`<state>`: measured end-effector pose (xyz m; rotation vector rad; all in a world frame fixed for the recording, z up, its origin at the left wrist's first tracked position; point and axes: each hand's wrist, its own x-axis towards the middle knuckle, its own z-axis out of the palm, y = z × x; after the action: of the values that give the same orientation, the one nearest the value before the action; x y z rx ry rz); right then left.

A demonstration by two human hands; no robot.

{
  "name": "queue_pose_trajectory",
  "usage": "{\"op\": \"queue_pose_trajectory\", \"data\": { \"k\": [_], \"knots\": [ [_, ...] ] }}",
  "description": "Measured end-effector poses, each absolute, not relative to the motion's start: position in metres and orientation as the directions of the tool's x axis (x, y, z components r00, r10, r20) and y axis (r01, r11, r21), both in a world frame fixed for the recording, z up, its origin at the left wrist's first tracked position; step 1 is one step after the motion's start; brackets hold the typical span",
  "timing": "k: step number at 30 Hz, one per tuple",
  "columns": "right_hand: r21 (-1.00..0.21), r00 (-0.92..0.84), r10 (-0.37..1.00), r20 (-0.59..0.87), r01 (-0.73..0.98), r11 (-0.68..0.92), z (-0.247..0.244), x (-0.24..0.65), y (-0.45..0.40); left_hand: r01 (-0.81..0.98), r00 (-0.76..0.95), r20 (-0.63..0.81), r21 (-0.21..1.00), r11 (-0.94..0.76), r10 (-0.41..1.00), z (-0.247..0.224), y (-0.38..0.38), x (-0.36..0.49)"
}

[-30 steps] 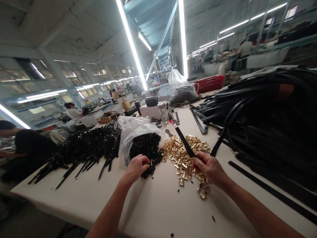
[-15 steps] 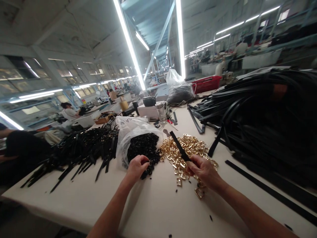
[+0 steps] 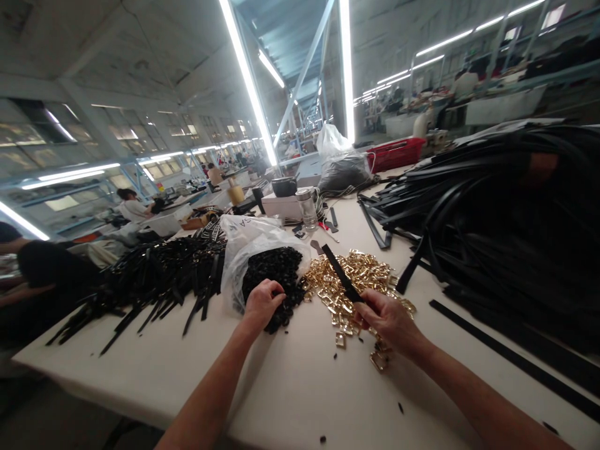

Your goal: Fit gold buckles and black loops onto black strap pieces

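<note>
My right hand grips a short black strap near its lower end, thumb on top. The strap points up and away over a heap of gold rectangular buckles. At the front edge of a pile of small black pieces, my left hand has its fingers pinched together. Whatever may be between those fingertips is too small to make out. The black pieces spill from a white plastic bag lying on its side.
Finished-looking black straps lie heaped at the left. A large bundle of long black strips fills the right side. Beyond are a glass jar, a grey-filled bag and a red basket. A person sits at the left.
My left hand has shifted slightly up and further over the black pieces, fingers still pinched. The right hand keeps hold of the strap. The whole view has shifted slightly.
</note>
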<state>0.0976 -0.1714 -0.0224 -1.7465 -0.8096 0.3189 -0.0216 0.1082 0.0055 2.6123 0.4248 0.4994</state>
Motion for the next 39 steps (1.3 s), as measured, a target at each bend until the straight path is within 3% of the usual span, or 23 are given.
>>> {"op": "queue_pose_trajectory", "data": {
  "k": [8, 15, 22, 26, 28, 30, 35, 39],
  "knots": [
    [-0.884, 0.724, 0.66, 0.198, 0.423, -0.198, -0.019, 0.095, -0.171, 0.15, 0.966, 0.131, 0.423, -0.894, 0.224, 0.003, 0.094, -0.032],
    [-0.901, 0.712, 0.674, 0.2, 0.403, -0.159, -0.021, 0.092, -0.17, 0.144, 0.935, 0.171, 0.618, -0.773, 0.312, 0.007, 0.083, -0.017],
    [-0.944, 0.702, 0.676, 0.223, 0.328, -0.03, -0.022, 0.09, -0.168, -0.006, 0.912, 0.148, 0.938, -0.348, 0.382, 0.0, 0.025, 0.017],
    [-0.952, 0.72, 0.657, 0.223, 0.304, -0.01, -0.024, 0.091, -0.168, -0.077, 0.919, 0.065, 0.997, 0.016, 0.389, -0.013, -0.005, 0.026],
    [-0.953, 0.728, 0.65, 0.218, 0.301, -0.017, -0.026, 0.091, -0.168, -0.094, 0.927, 0.004, 0.97, 0.223, 0.376, -0.017, -0.011, 0.025],
    [-0.949, 0.726, 0.65, 0.224, 0.315, -0.025, -0.027, 0.092, -0.167, -0.099, 0.93, -0.024, 0.945, 0.312, 0.368, -0.019, -0.013, 0.025],
    [-0.928, 0.704, 0.667, 0.244, 0.37, -0.052, -0.025, 0.09, -0.168, -0.127, 0.924, 0.007, 0.949, 0.288, 0.381, -0.019, -0.012, 0.024],
    [-0.907, 0.687, 0.685, 0.242, 0.41, -0.09, -0.024, 0.09, -0.169, -0.142, 0.909, 0.093, 0.985, 0.093, 0.405, -0.017, -0.01, 0.023]
  ]
}}
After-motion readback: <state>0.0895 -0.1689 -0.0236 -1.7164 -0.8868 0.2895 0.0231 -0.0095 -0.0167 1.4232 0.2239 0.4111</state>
